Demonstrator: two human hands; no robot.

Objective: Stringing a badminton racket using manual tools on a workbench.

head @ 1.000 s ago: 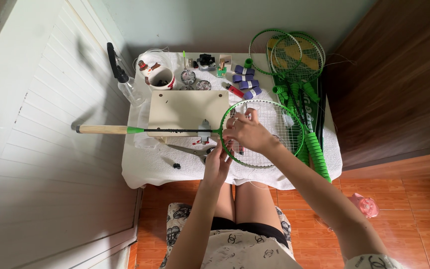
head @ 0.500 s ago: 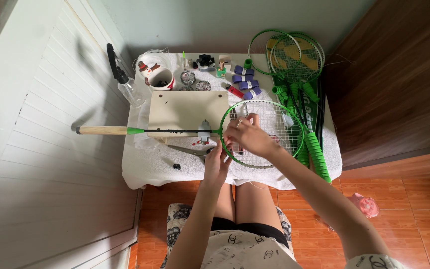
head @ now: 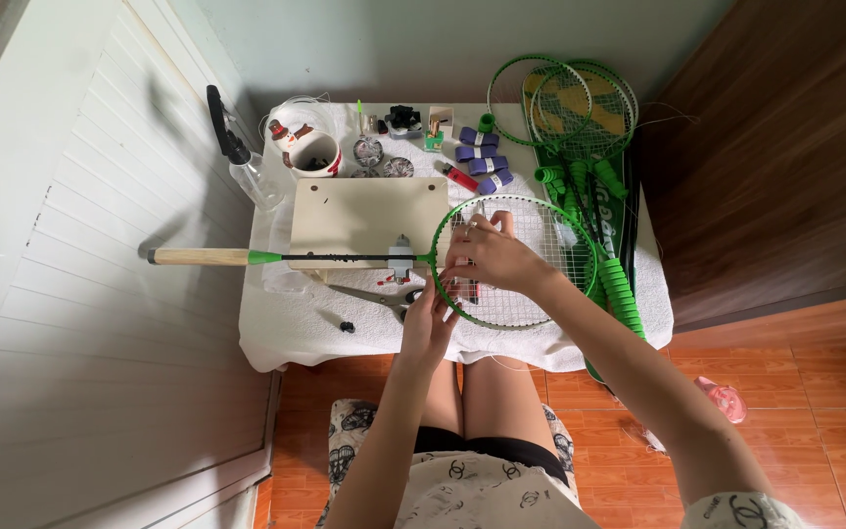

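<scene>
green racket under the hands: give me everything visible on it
The racket lies flat across the white-covered table, head to the right. It has a bright green oval frame with white strings, a thin dark shaft and a bare pale wooden handle that sticks out past the table's left edge. A small grey clamp sits on the shaft near the throat, over a beige board. The right hand rests on the strings; the left hand touches the frame's near rim.

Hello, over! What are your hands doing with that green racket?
Left hand at the racket rim. Right hand on the strings. Scissors lie beside it, not blocking.
</scene>
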